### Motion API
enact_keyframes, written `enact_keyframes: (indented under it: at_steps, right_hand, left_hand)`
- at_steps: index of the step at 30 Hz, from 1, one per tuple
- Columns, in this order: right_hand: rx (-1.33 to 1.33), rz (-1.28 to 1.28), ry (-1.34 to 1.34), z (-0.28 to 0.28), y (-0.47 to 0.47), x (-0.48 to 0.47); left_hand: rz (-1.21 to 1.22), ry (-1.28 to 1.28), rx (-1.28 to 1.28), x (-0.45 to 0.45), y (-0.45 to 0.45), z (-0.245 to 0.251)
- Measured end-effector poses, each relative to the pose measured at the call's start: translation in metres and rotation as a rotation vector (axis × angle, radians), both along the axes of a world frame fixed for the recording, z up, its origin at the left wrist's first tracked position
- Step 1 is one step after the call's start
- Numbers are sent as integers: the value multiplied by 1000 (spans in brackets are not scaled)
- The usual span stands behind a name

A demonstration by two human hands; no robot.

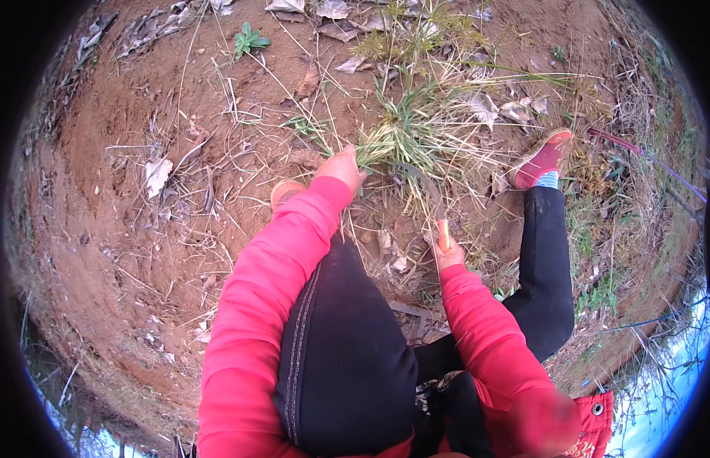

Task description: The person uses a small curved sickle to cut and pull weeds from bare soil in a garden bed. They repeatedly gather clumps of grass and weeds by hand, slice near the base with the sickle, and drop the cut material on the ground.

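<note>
My left hand [342, 167] is closed on grass blades at the left edge of a green and straw-coloured grass clump [412, 126]. In my right hand [450, 255] is the orange handle of a sickle [444, 232]. Its curved metal blade [426, 180] reaches up to the near side of the clump, with the tip partly lost among the stems. My left hand's fingertips are partly hidden by the grass.
Reddish soil holds dry leaves [158, 176] and loose stalks. A small green plant [249, 42] grows at upper left. My red shoe [543, 160] stands right of the clump. A pink and purple cord [641, 150] crosses the brush at right.
</note>
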State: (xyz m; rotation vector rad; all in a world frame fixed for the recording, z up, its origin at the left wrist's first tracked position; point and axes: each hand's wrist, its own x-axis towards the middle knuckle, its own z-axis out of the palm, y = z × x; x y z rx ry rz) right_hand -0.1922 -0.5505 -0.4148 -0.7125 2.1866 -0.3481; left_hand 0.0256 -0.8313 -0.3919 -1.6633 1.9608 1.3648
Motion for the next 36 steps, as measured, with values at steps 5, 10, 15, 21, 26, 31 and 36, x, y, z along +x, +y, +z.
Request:
enact_keyframes:
  at_steps: [5,10,15,21,26,31,36]
  right_hand:
    - [-145,-46,-99,-3,-43,18]
    - [160,79,-77,11,-91,26]
    - [171,144,12,40,-41,25]
    - [-215,-178,-302,39,-59,25]
    - [-268,-166,-285,69,-79,19]
    - [-242,-146,-257,105,-68,10]
    - [-175,-174,-339,132,-68,8]
  left_hand:
    - [427,281,139,10,6,-14]
    - [419,238,117,13,7,-25]
    - [496,389,127,20,12,-27]
    - [735,366,158,49,22,-16]
    - [891,275,4,86,37,14]
    - [1145,242,-87,126,47,67]
    - [1330,208,-375,184,63,129]
